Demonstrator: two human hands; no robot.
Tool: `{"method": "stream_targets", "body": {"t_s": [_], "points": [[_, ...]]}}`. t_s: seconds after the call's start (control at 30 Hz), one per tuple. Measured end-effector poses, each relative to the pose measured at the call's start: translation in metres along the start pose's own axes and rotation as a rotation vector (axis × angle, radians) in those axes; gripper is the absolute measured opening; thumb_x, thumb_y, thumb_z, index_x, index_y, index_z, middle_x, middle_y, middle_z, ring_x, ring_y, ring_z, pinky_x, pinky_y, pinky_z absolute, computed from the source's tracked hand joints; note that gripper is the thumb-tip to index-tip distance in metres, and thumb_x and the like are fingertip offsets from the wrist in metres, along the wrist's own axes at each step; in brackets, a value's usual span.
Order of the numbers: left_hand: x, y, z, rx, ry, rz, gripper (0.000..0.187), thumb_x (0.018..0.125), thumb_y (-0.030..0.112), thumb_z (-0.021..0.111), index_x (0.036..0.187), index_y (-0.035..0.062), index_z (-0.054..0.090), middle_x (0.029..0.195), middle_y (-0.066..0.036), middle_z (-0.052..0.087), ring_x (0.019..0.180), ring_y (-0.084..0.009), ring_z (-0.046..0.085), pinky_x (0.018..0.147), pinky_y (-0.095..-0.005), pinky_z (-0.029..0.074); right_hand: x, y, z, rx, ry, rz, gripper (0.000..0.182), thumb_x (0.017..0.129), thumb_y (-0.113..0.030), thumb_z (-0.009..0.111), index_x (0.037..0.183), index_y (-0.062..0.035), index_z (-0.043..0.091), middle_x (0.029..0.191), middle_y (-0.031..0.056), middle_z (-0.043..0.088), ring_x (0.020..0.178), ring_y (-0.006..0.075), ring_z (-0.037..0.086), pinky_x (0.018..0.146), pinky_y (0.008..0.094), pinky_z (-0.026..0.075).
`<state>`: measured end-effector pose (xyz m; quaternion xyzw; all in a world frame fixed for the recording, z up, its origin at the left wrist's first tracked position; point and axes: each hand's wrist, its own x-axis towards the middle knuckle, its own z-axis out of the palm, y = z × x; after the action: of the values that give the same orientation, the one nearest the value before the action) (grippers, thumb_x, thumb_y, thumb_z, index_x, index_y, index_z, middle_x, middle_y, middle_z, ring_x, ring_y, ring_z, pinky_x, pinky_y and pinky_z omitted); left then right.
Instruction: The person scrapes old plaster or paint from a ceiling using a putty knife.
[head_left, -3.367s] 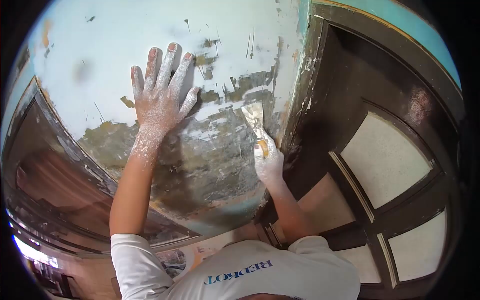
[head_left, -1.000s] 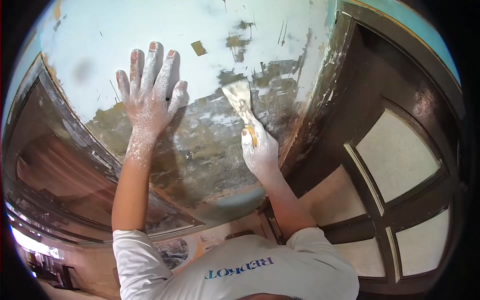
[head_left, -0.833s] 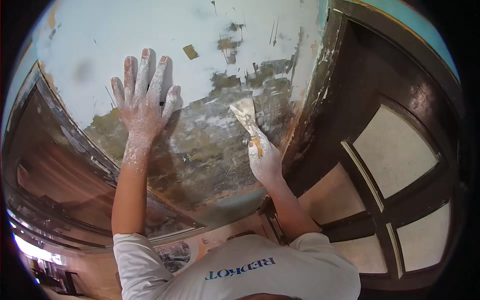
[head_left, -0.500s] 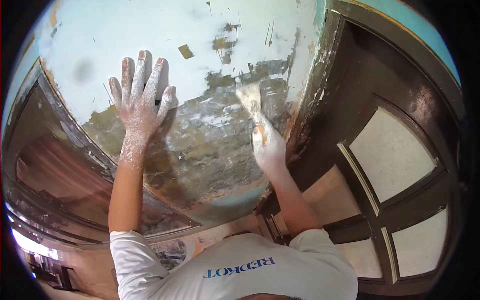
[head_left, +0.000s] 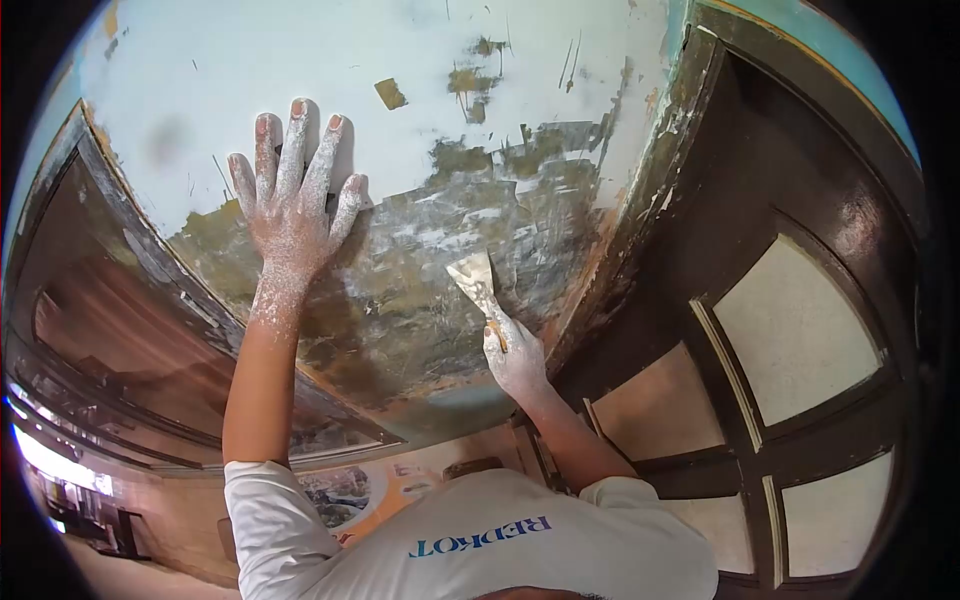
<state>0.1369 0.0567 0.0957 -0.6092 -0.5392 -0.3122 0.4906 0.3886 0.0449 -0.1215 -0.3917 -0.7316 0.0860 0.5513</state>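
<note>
A wide wall (head_left: 330, 60) fills the upper half of the view, its top part covered in pale blue-white paint and its lower part scraped down to a mottled grey, brown and olive surface (head_left: 420, 300) with streaks of white left on it. To the right stands a dark wooden door (head_left: 800, 200) with pale panels set between its bars, and its chipped frame (head_left: 640, 200) runs down beside the scraped area. On the left a dark wooden window frame (head_left: 120, 330) curves along the edge of the wall. At the bottom the person's white shirt (head_left: 500, 540) shows, with blue lettering across it. Both arms reach up from it, dusted with white powder. The left hand (head_left: 290, 215) lies flat on the wall with its fingers spread wide, holding nothing, its palm on the line where the paint ends and the bare surface begins. The right hand (head_left: 515, 355) is lower and nearer the door frame, its grip closed around the yellowish handle of a scraper (head_left: 478, 285). The scraper's flat, pale blade points up and to the left and rests on the bare part of the wall, well below the remaining paint. A small olive patch (head_left: 391, 93) sits alone in the paint above the left hand.
</note>
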Motion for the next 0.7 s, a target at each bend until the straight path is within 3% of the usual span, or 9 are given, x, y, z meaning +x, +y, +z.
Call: {"method": "stream_targets", "body": {"t_s": [0.17,0.23,0.33,0.43,0.57,0.6,0.63,0.7], "points": [[-0.002,-0.002,0.003,0.014,0.010,0.002,0.053,0.084,0.045,0.060,0.135,0.0309,0.052,0.150,-0.003,0.036,0.142,-0.0319,0.025,0.107,-0.0640,0.022,0.025,-0.025,0.010,-0.054,-0.068,0.051,0.045,0.085,-0.015,0.060,0.130,-0.0144,0.053,0.087,0.0150,0.063,0.076,0.0353,0.063,0.065,0.0441,0.052],[-0.001,-0.001,0.001,0.008,0.007,0.010,0.051,0.087,0.040,0.056,0.136,0.0252,0.052,0.150,-0.008,0.037,0.141,-0.0328,0.026,0.111,-0.0589,0.016,0.019,-0.026,0.010,0.046,-0.028,0.055,0.044,0.086,-0.015,0.060,0.130,-0.0140,0.053,0.091,0.0162,0.063,0.078,0.0369,0.063,0.067,0.0444,0.052],[-0.001,-0.002,0.000,0.012,0.007,0.015,0.052,0.086,0.041,0.056,0.136,0.0252,0.052,0.150,-0.008,0.037,0.141,-0.0325,0.026,0.111,-0.0584,0.016,-0.009,0.000,0.009,0.012,-0.092,0.082,0.044,0.087,-0.015,0.060,0.130,-0.0133,0.053,0.096,0.0173,0.064,0.080,0.0384,0.063,0.068,0.0441,0.052],[-0.002,-0.004,0.003,0.009,0.040,0.028,0.051,0.087,0.041,0.055,0.135,0.0253,0.053,0.149,-0.008,0.038,0.141,-0.0325,0.027,0.112,-0.0579,0.015,0.021,-0.016,0.005,0.003,-0.032,0.031,0.044,0.087,-0.015,0.060,0.131,-0.0118,0.052,0.094,0.0170,0.062,0.081,0.0381,0.062,0.069,0.0432,0.051],[-0.003,-0.005,0.001,0.017,0.025,0.031,0.049,0.089,0.041,0.054,0.135,0.0239,0.054,0.148,-0.009,0.039,0.140,-0.0328,0.028,0.112,-0.0563,0.015,0.047,-0.019,-0.019,-0.030,-0.093,0.218,0.034,0.090,-0.010,0.055,0.124,-0.0036,0.055,0.102,0.0197,0.060,0.092,0.0380,0.060,0.079,0.0400,0.048],[-0.004,-0.007,0.002,0.001,0.058,0.059,0.050,0.089,0.041,0.054,0.135,0.0226,0.053,0.148,-0.009,0.039,0.140,-0.0331,0.028,0.112,-0.0557,0.014,0.039,-0.011,-0.029,0.034,-0.043,0.242,0.033,0.093,-0.011,0.053,0.125,-0.0021,0.055,0.108,0.0188,0.061,0.100,0.0328,0.061,0.085,0.0361,0.048],[-0.004,-0.007,0.003,-0.004,0.057,0.053,0.051,0.088,0.041,0.055,0.135,0.0219,0.053,0.148,-0.009,0.038,0.140,-0.0332,0.028,0.112,-0.0555,0.014,0.021,0.031,-0.019,0.070,0.074,0.174,0.036,0.091,-0.015,0.055,0.127,-0.0064,0.053,0.105,0.0173,0.059,0.094,0.0359,0.060,0.080,0.0400,0.049],[-0.003,-0.003,0.002,0.010,0.055,0.038,0.052,0.087,0.041,0.057,0.135,0.0217,0.053,0.149,-0.009,0.038,0.140,-0.0338,0.027,0.112,-0.0570,0.013,0.006,0.054,-0.037,0.020,0.216,0.228,0.038,0.091,-0.014,0.056,0.128,-0.0052,0.053,0.114,0.0177,0.060,0.100,0.0335,0.061,0.085,0.0378,0.048]]}}
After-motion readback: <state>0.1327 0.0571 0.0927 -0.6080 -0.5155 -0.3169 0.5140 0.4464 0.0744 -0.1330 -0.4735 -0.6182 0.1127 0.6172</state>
